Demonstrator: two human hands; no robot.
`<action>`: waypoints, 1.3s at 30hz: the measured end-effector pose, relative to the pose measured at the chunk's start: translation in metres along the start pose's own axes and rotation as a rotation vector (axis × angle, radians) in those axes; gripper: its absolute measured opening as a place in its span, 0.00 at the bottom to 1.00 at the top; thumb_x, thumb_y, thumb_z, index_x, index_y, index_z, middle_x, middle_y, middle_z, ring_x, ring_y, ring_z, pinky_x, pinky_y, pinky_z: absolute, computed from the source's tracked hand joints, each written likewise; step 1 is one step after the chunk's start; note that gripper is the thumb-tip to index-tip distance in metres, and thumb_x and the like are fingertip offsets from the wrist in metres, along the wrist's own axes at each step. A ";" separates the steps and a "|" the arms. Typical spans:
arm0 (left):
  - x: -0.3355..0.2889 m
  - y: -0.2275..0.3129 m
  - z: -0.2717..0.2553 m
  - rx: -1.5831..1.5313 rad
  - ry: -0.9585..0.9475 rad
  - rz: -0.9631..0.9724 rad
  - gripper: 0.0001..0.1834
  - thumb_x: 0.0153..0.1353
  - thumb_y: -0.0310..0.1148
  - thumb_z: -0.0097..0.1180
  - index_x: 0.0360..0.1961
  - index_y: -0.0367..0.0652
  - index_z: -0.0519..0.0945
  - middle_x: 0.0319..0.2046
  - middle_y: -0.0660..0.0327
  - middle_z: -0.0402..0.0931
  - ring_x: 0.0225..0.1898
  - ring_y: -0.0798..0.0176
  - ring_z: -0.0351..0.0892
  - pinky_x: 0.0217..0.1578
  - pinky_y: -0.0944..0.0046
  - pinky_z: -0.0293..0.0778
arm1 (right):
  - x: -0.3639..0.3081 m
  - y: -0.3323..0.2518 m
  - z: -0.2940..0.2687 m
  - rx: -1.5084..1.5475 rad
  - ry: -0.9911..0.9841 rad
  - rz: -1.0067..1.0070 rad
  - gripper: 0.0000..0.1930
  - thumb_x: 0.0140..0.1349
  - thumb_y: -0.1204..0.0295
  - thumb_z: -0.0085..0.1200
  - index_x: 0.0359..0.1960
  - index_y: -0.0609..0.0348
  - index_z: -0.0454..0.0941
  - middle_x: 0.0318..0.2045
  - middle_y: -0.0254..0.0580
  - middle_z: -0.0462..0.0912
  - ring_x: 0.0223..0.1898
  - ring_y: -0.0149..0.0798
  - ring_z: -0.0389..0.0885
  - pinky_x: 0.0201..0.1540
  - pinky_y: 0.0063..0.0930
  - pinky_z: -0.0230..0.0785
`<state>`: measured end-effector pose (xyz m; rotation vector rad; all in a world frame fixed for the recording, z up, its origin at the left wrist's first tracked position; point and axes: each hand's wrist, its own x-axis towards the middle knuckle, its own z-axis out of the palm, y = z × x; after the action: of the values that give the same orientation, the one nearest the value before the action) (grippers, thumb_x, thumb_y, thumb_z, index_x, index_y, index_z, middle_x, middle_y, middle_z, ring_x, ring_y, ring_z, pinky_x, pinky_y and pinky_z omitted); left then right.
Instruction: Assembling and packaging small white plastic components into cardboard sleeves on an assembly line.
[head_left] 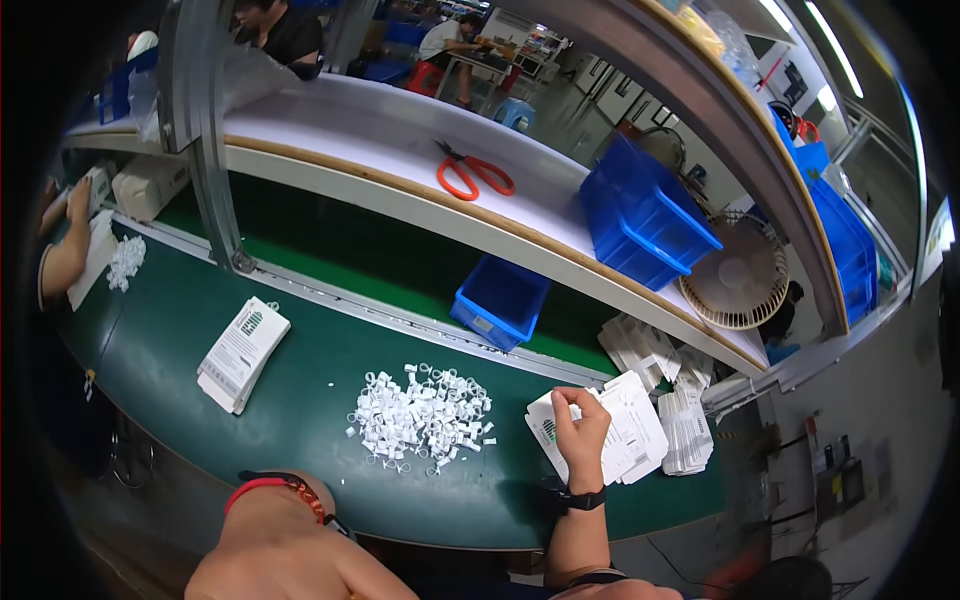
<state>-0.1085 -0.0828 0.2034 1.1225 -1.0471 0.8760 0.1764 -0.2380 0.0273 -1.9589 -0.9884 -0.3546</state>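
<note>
My right hand, with a dark band at its wrist, is closed with thumb and fingers together over a spread of white printed cards. Whatever it may pinch is hidden or too small to make out. At the lower left, my left hand is bent down near the table's front edge, a red band and beads at its wrist; its fingers are out of sight. Between the hands lies a loose pile of small white looped plastic pieces. A neat stack of white cards rests further left on the green table.
More card bundles stand at the right. A blue bin sits under the shelf. Red-handled scissors and another blue bin are on the shelf, near a fan. A co-worker's arm is far left.
</note>
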 end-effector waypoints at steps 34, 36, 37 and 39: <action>-0.023 -0.009 0.013 -0.025 -0.022 0.206 0.22 0.61 0.18 0.44 0.50 0.60 0.73 0.14 0.63 0.69 0.14 0.68 0.66 0.17 0.68 0.60 | -0.001 -0.004 0.009 -0.004 -0.008 -0.040 0.03 0.53 0.74 0.60 0.26 0.60 0.81 0.22 0.43 0.82 0.27 0.42 0.79 0.33 0.32 0.69; -0.028 -0.008 0.018 -0.015 0.029 0.185 0.22 0.61 0.18 0.44 0.49 0.60 0.73 0.14 0.63 0.69 0.14 0.67 0.66 0.17 0.68 0.60 | -0.002 -0.003 0.007 -0.010 -0.004 -0.041 0.03 0.53 0.74 0.60 0.25 0.60 0.81 0.22 0.43 0.82 0.27 0.42 0.79 0.33 0.32 0.69; -0.029 -0.006 0.020 -0.001 0.079 0.165 0.22 0.61 0.18 0.44 0.49 0.60 0.73 0.15 0.63 0.70 0.14 0.67 0.67 0.18 0.68 0.61 | -0.002 -0.003 0.007 -0.007 -0.005 -0.041 0.03 0.53 0.74 0.60 0.25 0.60 0.81 0.22 0.43 0.82 0.27 0.42 0.79 0.33 0.32 0.69; -0.023 -0.002 0.007 -0.073 -0.034 0.095 0.22 0.61 0.18 0.44 0.49 0.60 0.73 0.15 0.62 0.70 0.14 0.67 0.67 0.18 0.68 0.61 | -0.003 -0.001 0.006 -0.006 -0.003 -0.041 0.03 0.53 0.74 0.60 0.25 0.60 0.81 0.22 0.43 0.82 0.27 0.43 0.79 0.32 0.32 0.69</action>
<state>-0.1149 -0.0911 0.1815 1.0363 -1.1595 0.8895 0.1725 -0.2339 0.0228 -1.9474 -1.0315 -0.3784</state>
